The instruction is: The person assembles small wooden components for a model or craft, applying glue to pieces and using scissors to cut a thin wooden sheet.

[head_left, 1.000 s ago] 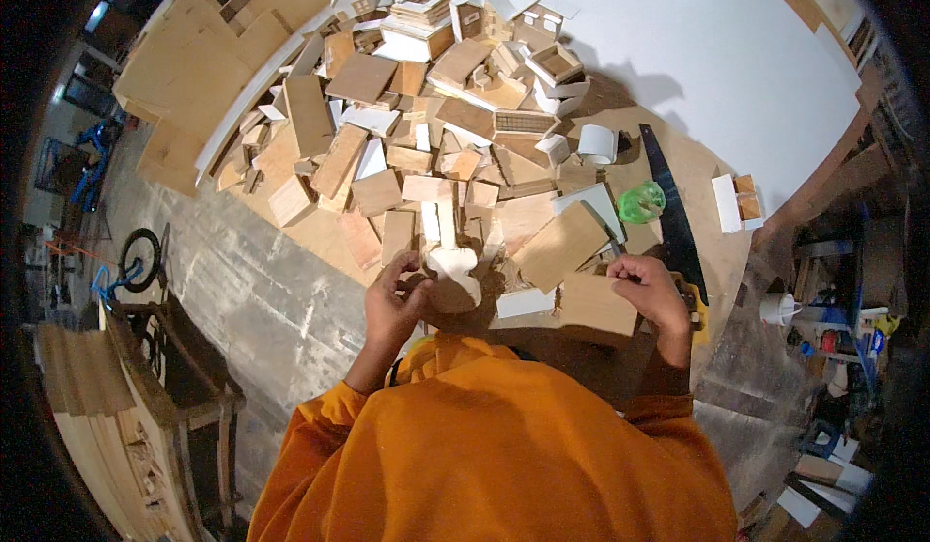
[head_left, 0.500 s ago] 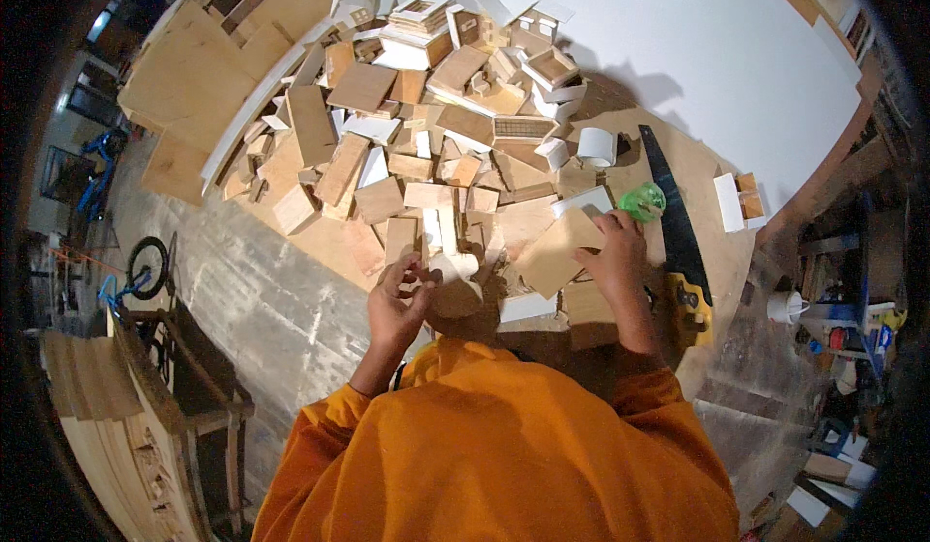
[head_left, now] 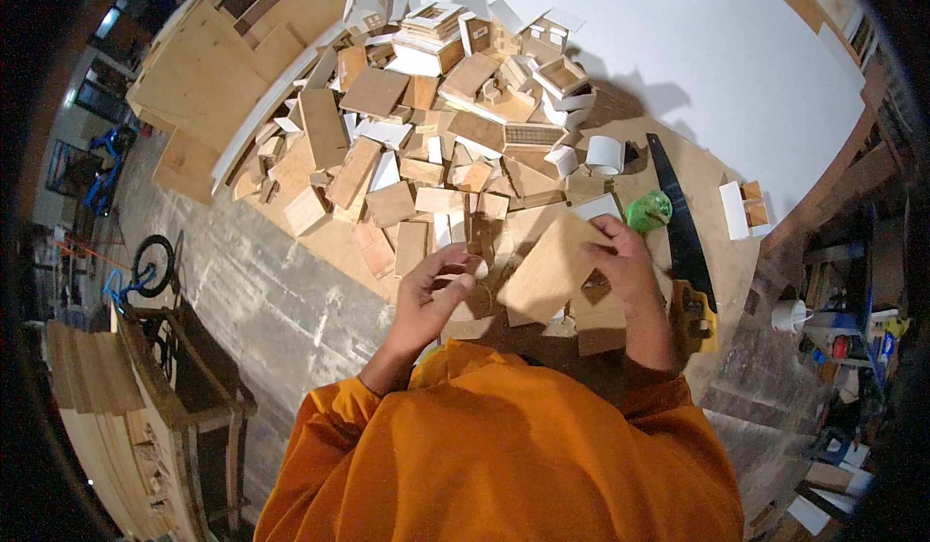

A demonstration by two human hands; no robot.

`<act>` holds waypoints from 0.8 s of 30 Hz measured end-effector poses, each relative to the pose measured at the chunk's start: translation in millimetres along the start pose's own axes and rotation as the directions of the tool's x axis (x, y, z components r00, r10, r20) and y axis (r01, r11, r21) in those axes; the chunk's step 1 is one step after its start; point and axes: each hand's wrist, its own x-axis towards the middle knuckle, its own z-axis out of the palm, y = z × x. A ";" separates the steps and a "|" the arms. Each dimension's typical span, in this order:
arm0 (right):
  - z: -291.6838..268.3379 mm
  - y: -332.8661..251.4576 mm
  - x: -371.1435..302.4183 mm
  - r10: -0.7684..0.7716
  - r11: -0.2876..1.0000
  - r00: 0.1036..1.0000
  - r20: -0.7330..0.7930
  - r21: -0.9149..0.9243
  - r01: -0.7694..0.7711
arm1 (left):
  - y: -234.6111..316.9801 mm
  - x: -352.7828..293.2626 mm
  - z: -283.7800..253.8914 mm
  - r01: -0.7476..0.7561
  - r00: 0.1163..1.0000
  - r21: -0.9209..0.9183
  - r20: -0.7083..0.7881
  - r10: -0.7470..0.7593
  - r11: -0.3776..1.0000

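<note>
A thin rectangular wooden board (head_left: pixel 550 269) is tilted up off the worktable. Its upper right edge sits between the thumb and fingers of my right hand (head_left: pixel 625 263). My left hand (head_left: pixel 429 295) is to the left of the board, apart from it, with fingers curved and the thumb spread away from them. A small white piece (head_left: pixel 479 268) shows by its fingertips; I cannot tell whether they touch it. Beyond both hands lies a heap of wooden offcuts (head_left: pixel 392 203), and under the board more pieces are in shadow.
Right of my right hand are a green translucent plastic container (head_left: pixel 649 211) and a handsaw (head_left: pixel 686 232) with a yellow handle. A white roll (head_left: pixel 605 154) lies behind them. Small wooden house models (head_left: pixel 426 38) top the heap. A large white panel (head_left: pixel 736 48) spans the back right.
My right hand has lifted the wooden board and tilted it. My left hand has moved right, toward the board, and a pale rounded piece beside it no longer shows as before.
</note>
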 end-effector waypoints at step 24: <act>32.9 -8.4 -31.7 -0.161 0.910 0.986 0.035 -0.382 0.162 | 0.6 6.8 30.5 0.293 0.904 -0.024 0.333 -0.269 0.956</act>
